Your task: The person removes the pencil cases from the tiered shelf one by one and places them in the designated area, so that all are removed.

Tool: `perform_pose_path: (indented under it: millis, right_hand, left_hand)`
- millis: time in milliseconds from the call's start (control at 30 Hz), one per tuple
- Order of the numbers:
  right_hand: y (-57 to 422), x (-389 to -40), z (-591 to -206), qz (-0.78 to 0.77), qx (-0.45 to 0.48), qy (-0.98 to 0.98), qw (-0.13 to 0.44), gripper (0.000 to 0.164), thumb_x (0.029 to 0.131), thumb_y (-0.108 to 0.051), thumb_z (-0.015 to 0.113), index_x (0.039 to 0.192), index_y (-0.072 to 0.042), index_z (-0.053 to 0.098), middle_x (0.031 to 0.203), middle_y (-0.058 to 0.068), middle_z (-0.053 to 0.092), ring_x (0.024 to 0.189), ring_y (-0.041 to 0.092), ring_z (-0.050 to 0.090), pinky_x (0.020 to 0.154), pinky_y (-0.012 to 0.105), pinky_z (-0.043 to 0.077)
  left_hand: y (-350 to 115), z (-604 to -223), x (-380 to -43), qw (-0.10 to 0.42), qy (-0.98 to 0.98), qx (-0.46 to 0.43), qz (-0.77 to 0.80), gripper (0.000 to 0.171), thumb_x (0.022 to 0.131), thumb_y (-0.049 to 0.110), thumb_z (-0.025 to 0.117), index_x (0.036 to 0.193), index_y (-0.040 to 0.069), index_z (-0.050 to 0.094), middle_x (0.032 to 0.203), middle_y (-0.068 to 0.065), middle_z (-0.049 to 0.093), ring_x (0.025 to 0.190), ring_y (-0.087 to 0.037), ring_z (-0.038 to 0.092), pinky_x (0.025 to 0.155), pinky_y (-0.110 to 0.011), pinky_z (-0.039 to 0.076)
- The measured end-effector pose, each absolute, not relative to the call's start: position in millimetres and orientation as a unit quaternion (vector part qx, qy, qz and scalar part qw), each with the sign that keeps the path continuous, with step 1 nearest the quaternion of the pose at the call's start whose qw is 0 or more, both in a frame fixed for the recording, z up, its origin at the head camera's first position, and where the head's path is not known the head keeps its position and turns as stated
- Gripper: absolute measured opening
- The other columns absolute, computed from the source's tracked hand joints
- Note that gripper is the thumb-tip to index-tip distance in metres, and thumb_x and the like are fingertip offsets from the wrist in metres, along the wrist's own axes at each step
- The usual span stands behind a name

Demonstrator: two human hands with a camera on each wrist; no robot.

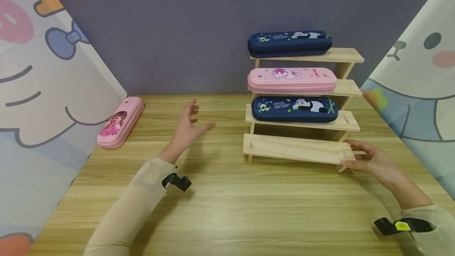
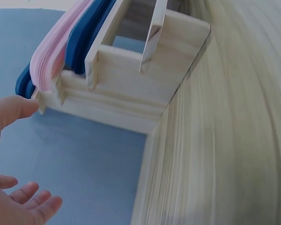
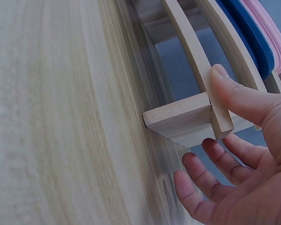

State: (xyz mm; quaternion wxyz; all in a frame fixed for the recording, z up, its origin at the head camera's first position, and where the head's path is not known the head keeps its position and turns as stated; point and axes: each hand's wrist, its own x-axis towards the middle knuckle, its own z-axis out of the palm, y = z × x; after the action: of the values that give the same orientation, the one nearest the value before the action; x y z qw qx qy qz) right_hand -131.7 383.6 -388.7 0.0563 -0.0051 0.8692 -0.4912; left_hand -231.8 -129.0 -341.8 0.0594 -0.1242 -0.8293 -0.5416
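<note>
A tiered wooden display rack (image 1: 298,149) stands on the table, its lowest board bare. My right hand (image 1: 376,165) grips the right end of that lowest board; in the right wrist view the thumb (image 3: 234,93) lies against the board and the fingers curve around its end. A navy panda pencil case (image 1: 295,109) lies on the step above, then a pink rabbit pencil case (image 1: 291,80), and another navy panda case (image 1: 289,43) on top. My left hand (image 1: 188,125) hovers left of the rack, fingers spread, holding nothing.
A pink pencil case with a doll picture (image 1: 121,121) lies at the table's left edge. Behind stands a grey-blue panel (image 1: 177,31). Cartoon-printed sheets border the wood-grain table (image 1: 227,208) on the left and right.
</note>
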Motion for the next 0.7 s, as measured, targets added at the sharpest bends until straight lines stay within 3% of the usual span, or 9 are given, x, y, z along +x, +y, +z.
perform_pose_path:
  millis: [267, 400, 533, 700]
  right_hand:
    - [382, -131, -388, -0.488, -0.002, 0.871, 0.062, 0.063, 0.092, -0.008, 0.071, 0.147, -0.020, 0.044, 0.130, 0.018, 0.037, 0.093, -0.011, 0.051, 0.071, 0.020, 0.053]
    - [381, -131, -387, -0.487, -0.005, 0.871, 0.067, 0.066, 0.092, -0.007, 0.070, 0.150, -0.014, 0.040, 0.133, 0.023, 0.035, 0.093, -0.011, 0.050, 0.072, 0.020, 0.052]
    - [380, -131, -386, -0.484, -0.003, 0.873, 0.065, 0.065, 0.092, -0.007, 0.071, 0.149, -0.014, 0.041, 0.131, 0.018, 0.037, 0.093, -0.011, 0.051, 0.072, 0.020, 0.052]
    - [381, -131, -387, -0.486, -0.008, 0.872, 0.056, 0.062, 0.091, -0.006, 0.071, 0.145, -0.023, 0.045, 0.129, 0.014, 0.041, 0.093, -0.010, 0.052, 0.071, 0.020, 0.053]
  left_hand:
    - [-108, -344, -230, 0.043, -0.819, -0.155, -0.551, 0.096, 0.082, 0.009, 0.081, 0.154, -0.004, 0.020, 0.145, -0.023, 0.036, 0.132, -0.035, 0.038, 0.108, -0.046, 0.038]
    - [-99, -345, -228, 0.041, -0.814, -0.175, -0.553, 0.095, 0.080, 0.007, 0.082, 0.153, -0.007, 0.023, 0.144, -0.024, 0.037, 0.131, -0.036, 0.039, 0.107, -0.046, 0.039]
    - [-91, -346, -227, 0.041, -0.810, -0.191, -0.553, 0.093, 0.080, 0.006, 0.081, 0.152, -0.008, 0.024, 0.143, -0.026, 0.038, 0.130, -0.038, 0.040, 0.107, -0.046, 0.039]
    - [-81, -345, -226, 0.043, -0.804, -0.202, -0.558, 0.092, 0.079, 0.004, 0.082, 0.151, -0.008, 0.027, 0.142, -0.027, 0.039, 0.130, -0.038, 0.041, 0.108, -0.046, 0.039]
